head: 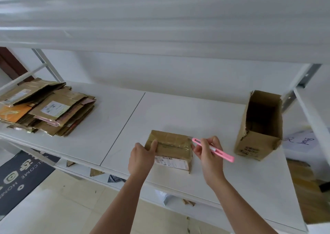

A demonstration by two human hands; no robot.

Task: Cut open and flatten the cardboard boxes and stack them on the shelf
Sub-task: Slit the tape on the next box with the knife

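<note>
Two bare forearms reach up from the bottom edge toward one small sealed cardboard box (169, 149) lying on the white shelf board (116, 124). One left hand (142, 157) grips the box's left end, thumb on the top face and fingers wrapped round the near-left corner. One right hand (209, 155) pinches a slim pink plastic utility knife (213, 149) like a pen, its tip just beside the box's upper right corner; whether the blade touches the cardboard cannot be told. That box is brown and rectangular, glossy clear tape runs along its top seam, and a white printed label covers its near side.

Right of the right hand, well apart from the knife, stands one tall open carton (261, 126), upright, with ragged torn flaps and dark print low on its front; its inside is dark and nothing can be seen in it.

Far to the left of the left hand lies one loose stack of flattened cardboard (48, 108), many brown sheets overlapping, one orange piece among them, and two white labels face up. Beyond the shelf's edge, one dark doormat (19, 176) with pale lettering lies on the tiled floor.
</note>
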